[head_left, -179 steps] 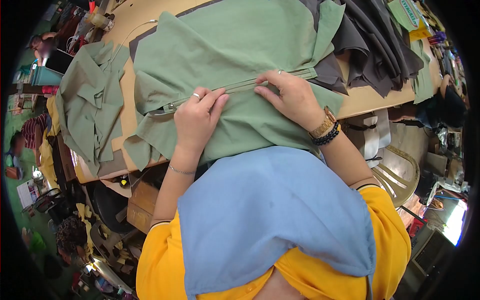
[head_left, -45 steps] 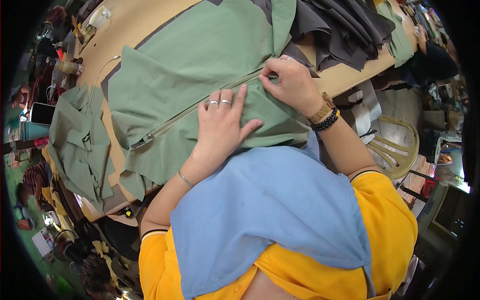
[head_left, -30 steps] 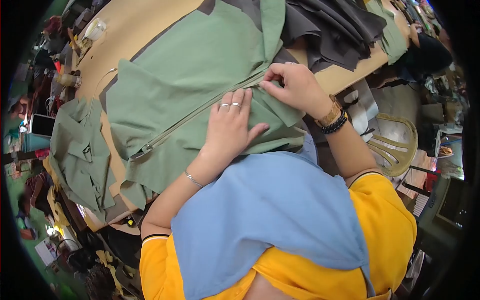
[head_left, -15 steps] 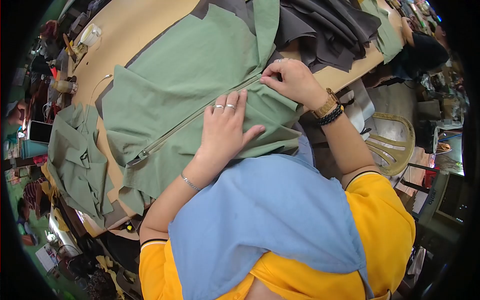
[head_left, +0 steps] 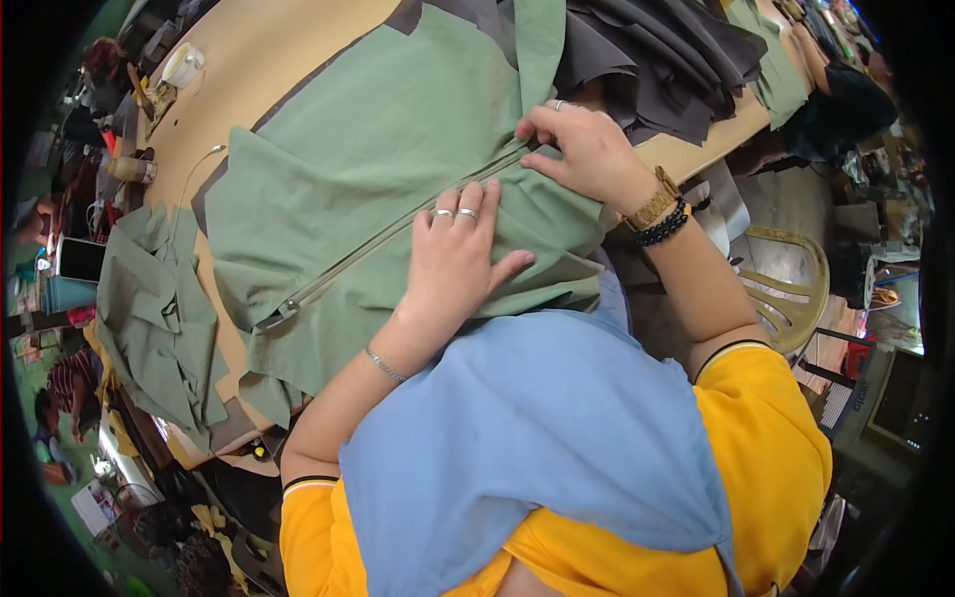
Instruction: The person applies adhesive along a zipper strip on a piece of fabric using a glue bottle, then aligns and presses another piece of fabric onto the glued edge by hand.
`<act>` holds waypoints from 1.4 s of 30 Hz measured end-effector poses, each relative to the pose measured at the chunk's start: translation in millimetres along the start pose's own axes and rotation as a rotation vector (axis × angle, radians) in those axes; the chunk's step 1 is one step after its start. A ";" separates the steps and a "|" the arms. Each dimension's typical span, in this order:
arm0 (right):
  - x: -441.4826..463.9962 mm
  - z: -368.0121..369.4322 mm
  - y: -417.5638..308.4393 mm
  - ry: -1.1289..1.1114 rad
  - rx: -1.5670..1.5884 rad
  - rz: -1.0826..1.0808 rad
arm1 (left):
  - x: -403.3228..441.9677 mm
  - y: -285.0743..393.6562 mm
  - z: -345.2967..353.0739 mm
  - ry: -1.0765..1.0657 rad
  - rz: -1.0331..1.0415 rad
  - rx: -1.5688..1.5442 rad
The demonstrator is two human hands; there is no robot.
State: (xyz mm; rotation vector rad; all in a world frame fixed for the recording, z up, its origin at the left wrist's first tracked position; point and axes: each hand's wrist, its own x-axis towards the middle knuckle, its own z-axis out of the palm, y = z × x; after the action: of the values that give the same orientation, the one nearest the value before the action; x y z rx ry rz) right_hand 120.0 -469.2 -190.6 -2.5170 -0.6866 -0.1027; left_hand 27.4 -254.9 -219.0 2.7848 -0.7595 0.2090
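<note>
A green fabric piece [head_left: 368, 129] lies spread across the table with a long zipper [head_left: 383, 239] running diagonally through it. The zipper's slider [head_left: 288, 305] sits near the lower left end. My left hand [head_left: 450, 254] rests flat on the cloth, fingertips at the zipper's edge and thumb out to the side. At the upper right end of the zipper is my right hand [head_left: 589, 159]; its thumb touches the cloth, and the index finger is raised apart from it. I see nothing held between them.
Dark grey fabric [head_left: 652, 65] is heaped at the back right of the wooden table [head_left: 269, 60]. More green cloth [head_left: 154, 308] hangs over the left edge. A white cup [head_left: 182, 66] stands at the far left. A plastic chair [head_left: 791, 284] is to the right.
My right hand's thumb and index finger, earlier pinched together at the zipper's end, have come apart, with the index finger lifting. My left hand stays flat in about the same place.
</note>
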 end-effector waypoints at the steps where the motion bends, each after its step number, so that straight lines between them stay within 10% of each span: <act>1: -0.1 2.2 3.4 0.004 -0.003 -0.034 | 0.5 0.0 -1.0 -0.002 -0.002 -0.001; 14: -17.3 1.3 15.2 -0.025 -0.342 -0.199 | -34.7 -24.7 -7.9 0.062 0.046 -0.455; 20: -7.0 -16.0 -45.2 0.129 -0.082 -0.400 | -94.9 -57.8 -46.3 0.214 -0.392 -0.132; 24: -6.9 31.0 -86.3 -0.189 0.100 -0.423 | -109.1 -68.0 -49.4 0.239 -0.434 0.023; 42: -16.4 85.2 -106.9 -0.114 0.123 -0.488 | -94.5 -65.9 -50.8 0.162 -0.501 -0.088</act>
State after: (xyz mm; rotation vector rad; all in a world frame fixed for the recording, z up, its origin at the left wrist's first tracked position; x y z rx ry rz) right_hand 47.8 -354.9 -217.1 -2.2027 -1.3013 -0.0863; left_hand -23.0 -140.8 -202.4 2.7250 -0.0222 0.2899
